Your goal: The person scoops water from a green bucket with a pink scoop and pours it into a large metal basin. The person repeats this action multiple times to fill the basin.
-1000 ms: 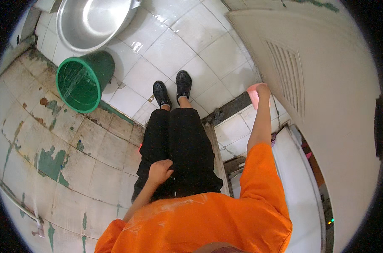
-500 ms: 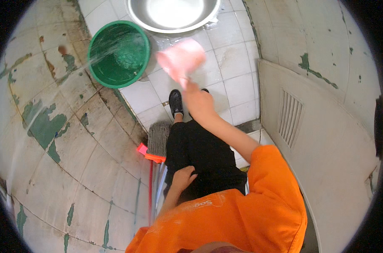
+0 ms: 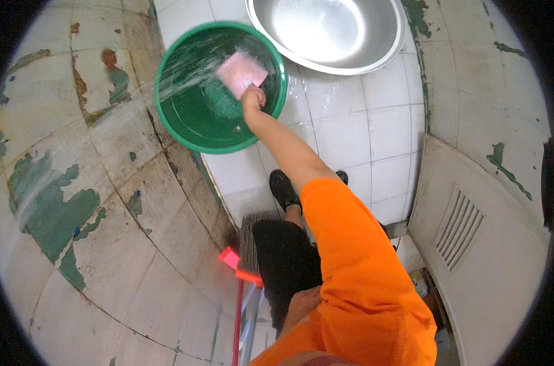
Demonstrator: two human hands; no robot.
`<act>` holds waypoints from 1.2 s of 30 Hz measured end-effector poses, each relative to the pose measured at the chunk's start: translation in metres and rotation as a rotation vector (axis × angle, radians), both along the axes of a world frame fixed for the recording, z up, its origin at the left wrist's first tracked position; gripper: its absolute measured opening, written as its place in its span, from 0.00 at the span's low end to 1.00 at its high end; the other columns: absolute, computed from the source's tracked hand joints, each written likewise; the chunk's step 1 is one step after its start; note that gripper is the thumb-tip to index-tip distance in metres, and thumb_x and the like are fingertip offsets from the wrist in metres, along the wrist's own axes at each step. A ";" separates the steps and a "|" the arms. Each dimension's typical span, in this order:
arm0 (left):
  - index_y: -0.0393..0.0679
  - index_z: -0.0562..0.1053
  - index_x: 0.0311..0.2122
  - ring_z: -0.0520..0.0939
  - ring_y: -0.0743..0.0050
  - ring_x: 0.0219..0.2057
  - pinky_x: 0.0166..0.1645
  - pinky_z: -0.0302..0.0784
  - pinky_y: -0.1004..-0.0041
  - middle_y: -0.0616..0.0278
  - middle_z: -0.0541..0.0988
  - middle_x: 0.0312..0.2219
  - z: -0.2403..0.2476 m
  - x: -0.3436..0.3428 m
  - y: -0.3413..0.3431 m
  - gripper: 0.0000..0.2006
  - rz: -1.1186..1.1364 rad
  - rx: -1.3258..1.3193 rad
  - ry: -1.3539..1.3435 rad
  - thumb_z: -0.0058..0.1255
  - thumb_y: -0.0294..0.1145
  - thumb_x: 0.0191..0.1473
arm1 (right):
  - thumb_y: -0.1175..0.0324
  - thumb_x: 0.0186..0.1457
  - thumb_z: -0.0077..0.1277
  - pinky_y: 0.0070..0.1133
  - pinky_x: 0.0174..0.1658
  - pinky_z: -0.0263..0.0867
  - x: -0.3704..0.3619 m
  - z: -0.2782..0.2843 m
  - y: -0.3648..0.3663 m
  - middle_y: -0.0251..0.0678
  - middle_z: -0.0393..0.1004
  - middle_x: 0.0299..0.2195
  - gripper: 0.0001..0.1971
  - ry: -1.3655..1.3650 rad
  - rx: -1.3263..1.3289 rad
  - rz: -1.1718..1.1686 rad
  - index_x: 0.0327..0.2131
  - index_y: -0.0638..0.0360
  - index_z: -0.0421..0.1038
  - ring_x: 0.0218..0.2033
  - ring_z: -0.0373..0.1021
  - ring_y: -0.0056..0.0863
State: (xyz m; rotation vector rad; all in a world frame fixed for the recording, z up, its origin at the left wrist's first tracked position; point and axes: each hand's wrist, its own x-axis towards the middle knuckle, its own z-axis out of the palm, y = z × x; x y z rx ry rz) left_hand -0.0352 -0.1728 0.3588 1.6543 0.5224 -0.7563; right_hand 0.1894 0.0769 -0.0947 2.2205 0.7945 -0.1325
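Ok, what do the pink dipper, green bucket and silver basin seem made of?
Pink dipper, in the right hand: probably plastic, perhaps matte, from its even, opaque colour; blur leaves the finish open. Green bucket: likely smooth plastic, with an evenly coloured, rounded rim. Silver basin: apparently metal with a satin sheen, from its grey wall and broad, soft reflection; which metal can't be told.

– Tally?
– One round green plastic bucket [image 3: 188, 119]; one pink plastic dipper [image 3: 239, 72]; one wide silvery metal basin [image 3: 316, 27].
– Bare hands [image 3: 253, 104]?
– Two.
– Black shoes [image 3: 283, 188]?
– Two.
– Others?
– One pale vented door panel [image 3: 502, 244]; one grey-bristled broom head [image 3: 248, 244], orange-based.
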 end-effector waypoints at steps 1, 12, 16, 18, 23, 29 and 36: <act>0.43 0.66 0.28 0.76 0.58 0.29 0.30 0.73 0.65 0.57 0.73 0.26 -0.003 0.001 0.004 0.10 0.000 -0.008 0.003 0.47 0.38 0.46 | 0.74 0.44 0.38 0.23 0.06 0.51 -0.004 -0.012 0.016 0.35 0.68 0.12 0.09 0.241 -0.093 -0.075 0.30 0.65 0.67 0.08 0.62 0.25; 0.43 0.67 0.29 0.77 0.60 0.30 0.31 0.73 0.67 0.57 0.74 0.27 -0.005 -0.011 -0.013 0.10 -0.040 0.065 0.118 0.49 0.37 0.44 | 0.56 0.53 0.43 0.15 0.11 0.47 0.033 0.114 -0.029 0.26 0.61 0.15 0.15 1.859 1.167 -1.134 0.39 0.54 0.67 0.09 0.52 0.14; 0.42 0.67 0.31 0.76 0.58 0.33 0.35 0.72 0.64 0.57 0.75 0.31 -0.006 -0.032 -0.038 0.11 -0.126 0.177 0.082 0.50 0.36 0.44 | 0.57 0.52 0.45 0.14 0.11 0.46 0.041 0.204 -0.050 0.26 0.62 0.16 0.17 1.852 1.371 -1.043 0.45 0.51 0.65 0.10 0.52 0.12; 0.42 0.68 0.32 0.76 0.56 0.33 0.34 0.72 0.63 0.56 0.75 0.33 0.000 -0.031 -0.043 0.11 -0.115 0.151 0.092 0.48 0.37 0.46 | 0.59 0.52 0.46 0.15 0.12 0.49 0.049 0.236 -0.059 0.26 0.61 0.16 0.18 1.819 1.407 -0.932 0.46 0.53 0.64 0.10 0.54 0.14; 0.42 0.67 0.32 0.76 0.51 0.30 0.33 0.71 0.60 0.51 0.76 0.27 0.027 -0.039 -0.055 0.11 -0.186 0.215 0.123 0.46 0.39 0.48 | 0.59 0.51 0.49 0.16 0.14 0.55 0.064 0.324 -0.078 0.29 0.64 0.17 0.16 1.755 1.438 -0.760 0.42 0.54 0.67 0.13 0.59 0.16; 0.41 0.66 0.33 0.75 0.47 0.30 0.33 0.69 0.57 0.46 0.75 0.25 0.057 -0.044 -0.052 0.12 -0.201 0.201 0.154 0.44 0.39 0.49 | 0.59 0.49 0.51 0.17 0.14 0.55 0.065 0.381 -0.081 0.30 0.66 0.17 0.17 1.799 1.447 -0.704 0.40 0.58 0.68 0.13 0.59 0.16; 0.40 0.65 0.33 0.74 0.44 0.31 0.35 0.68 0.55 0.44 0.74 0.27 0.054 -0.068 -0.060 0.12 -0.262 0.212 0.140 0.43 0.39 0.50 | 0.63 0.50 0.49 0.14 0.13 0.49 0.061 0.425 -0.088 0.27 0.62 0.15 0.16 1.941 1.468 -0.681 0.42 0.58 0.67 0.11 0.53 0.13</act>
